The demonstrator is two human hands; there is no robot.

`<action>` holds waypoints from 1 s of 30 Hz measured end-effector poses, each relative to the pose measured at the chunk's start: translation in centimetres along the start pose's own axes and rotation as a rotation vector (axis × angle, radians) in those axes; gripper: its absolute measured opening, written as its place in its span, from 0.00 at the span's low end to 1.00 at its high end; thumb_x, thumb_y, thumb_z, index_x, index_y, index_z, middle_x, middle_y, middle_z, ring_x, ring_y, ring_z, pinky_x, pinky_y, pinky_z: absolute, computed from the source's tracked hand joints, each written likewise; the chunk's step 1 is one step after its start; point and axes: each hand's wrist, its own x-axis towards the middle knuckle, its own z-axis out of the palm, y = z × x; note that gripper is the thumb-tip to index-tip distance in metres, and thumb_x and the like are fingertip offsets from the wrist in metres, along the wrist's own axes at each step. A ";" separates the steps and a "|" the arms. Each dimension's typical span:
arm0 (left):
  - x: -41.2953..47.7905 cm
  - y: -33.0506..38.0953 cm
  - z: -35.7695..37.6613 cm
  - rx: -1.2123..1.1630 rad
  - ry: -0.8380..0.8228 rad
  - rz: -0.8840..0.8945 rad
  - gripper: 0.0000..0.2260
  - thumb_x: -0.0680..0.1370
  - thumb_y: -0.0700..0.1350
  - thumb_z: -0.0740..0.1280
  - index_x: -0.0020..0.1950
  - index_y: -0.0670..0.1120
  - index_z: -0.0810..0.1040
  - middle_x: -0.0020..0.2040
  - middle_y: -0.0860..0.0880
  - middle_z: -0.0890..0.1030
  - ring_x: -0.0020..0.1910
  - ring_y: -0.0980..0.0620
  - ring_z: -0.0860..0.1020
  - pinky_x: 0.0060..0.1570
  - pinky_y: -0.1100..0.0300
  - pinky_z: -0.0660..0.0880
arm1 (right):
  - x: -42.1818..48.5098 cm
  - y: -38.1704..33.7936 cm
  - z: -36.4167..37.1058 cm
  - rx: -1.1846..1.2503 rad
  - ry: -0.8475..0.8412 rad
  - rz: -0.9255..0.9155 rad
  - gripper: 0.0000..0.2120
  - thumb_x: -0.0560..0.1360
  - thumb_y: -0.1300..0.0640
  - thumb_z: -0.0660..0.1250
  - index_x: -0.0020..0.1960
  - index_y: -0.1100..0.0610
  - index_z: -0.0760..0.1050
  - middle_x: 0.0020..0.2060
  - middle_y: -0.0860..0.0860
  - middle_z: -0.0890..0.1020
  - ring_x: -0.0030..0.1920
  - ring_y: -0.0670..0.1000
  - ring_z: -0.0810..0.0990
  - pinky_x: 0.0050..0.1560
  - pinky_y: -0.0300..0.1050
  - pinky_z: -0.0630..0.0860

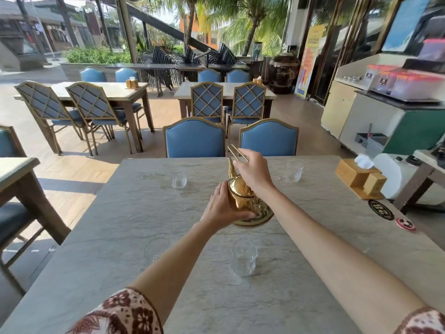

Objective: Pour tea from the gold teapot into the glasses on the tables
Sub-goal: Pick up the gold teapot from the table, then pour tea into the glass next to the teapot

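Observation:
The gold teapot (242,197) is at the middle of the grey stone table (120,225), tipped with its spout pointing away from me. My right hand (252,169) grips its thin gold handle from above. My left hand (221,208) cups the pot's left side and base. Several clear glasses stand on the table: one far left (178,177), one far right (294,171), one near me (243,260) and another partly hidden behind my left forearm (156,249). Whether they hold liquid is unclear.
A wooden tissue box (360,177) sits at the table's right edge, with two round stickers (381,209) nearby. Two blue chairs (195,138) face me across the table. More tables and chairs stand beyond, and a service counter (385,112) is at the right.

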 end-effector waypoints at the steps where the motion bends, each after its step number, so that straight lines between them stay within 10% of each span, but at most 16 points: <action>1: -0.9 -0.3 -0.8 -0.010 0.001 0.029 0.57 0.60 0.66 0.78 0.79 0.44 0.54 0.75 0.48 0.65 0.74 0.49 0.65 0.73 0.51 0.65 | -0.8 -1.0 0.2 -0.011 0.007 -0.003 0.13 0.75 0.62 0.65 0.57 0.64 0.80 0.51 0.60 0.84 0.52 0.58 0.81 0.43 0.44 0.75; 9: -10.2 -2.9 -5.6 -0.065 -0.102 0.098 0.50 0.60 0.71 0.74 0.74 0.47 0.64 0.68 0.49 0.73 0.66 0.50 0.72 0.68 0.46 0.71 | -8.4 -6.0 2.0 -0.034 0.052 0.067 0.11 0.74 0.62 0.65 0.50 0.69 0.80 0.34 0.58 0.79 0.30 0.51 0.72 0.27 0.43 0.66; 14: -15.3 -4.9 -6.4 -0.125 -0.139 0.043 0.51 0.64 0.67 0.75 0.79 0.46 0.58 0.73 0.47 0.69 0.71 0.48 0.68 0.71 0.51 0.68 | -12.2 -7.5 4.1 -0.131 -0.015 0.067 0.11 0.73 0.61 0.67 0.51 0.65 0.81 0.41 0.59 0.84 0.27 0.48 0.73 0.19 0.32 0.64; 20: -19.3 -7.6 -6.4 -0.175 -0.187 -0.036 0.50 0.63 0.69 0.73 0.75 0.43 0.63 0.71 0.45 0.72 0.70 0.46 0.71 0.69 0.55 0.68 | -15.1 -8.2 6.5 -0.217 -0.157 0.062 0.10 0.73 0.60 0.69 0.50 0.64 0.83 0.43 0.59 0.85 0.42 0.56 0.83 0.39 0.43 0.75; 27: -21.1 -9.8 -6.5 -0.241 -0.278 -0.155 0.56 0.53 0.77 0.70 0.68 0.40 0.67 0.64 0.35 0.77 0.63 0.37 0.76 0.62 0.44 0.75 | -16.5 -8.2 9.4 -0.292 -0.309 0.088 0.10 0.75 0.60 0.68 0.52 0.63 0.82 0.31 0.50 0.78 0.27 0.43 0.71 0.23 0.31 0.67; 30: -21.6 -10.3 -6.7 -0.274 -0.297 -0.196 0.47 0.56 0.74 0.72 0.60 0.41 0.69 0.48 0.43 0.79 0.46 0.48 0.77 0.46 0.55 0.77 | -16.3 -8.3 10.4 -0.336 -0.358 0.101 0.11 0.75 0.60 0.67 0.54 0.64 0.82 0.30 0.48 0.74 0.29 0.43 0.70 0.26 0.35 0.66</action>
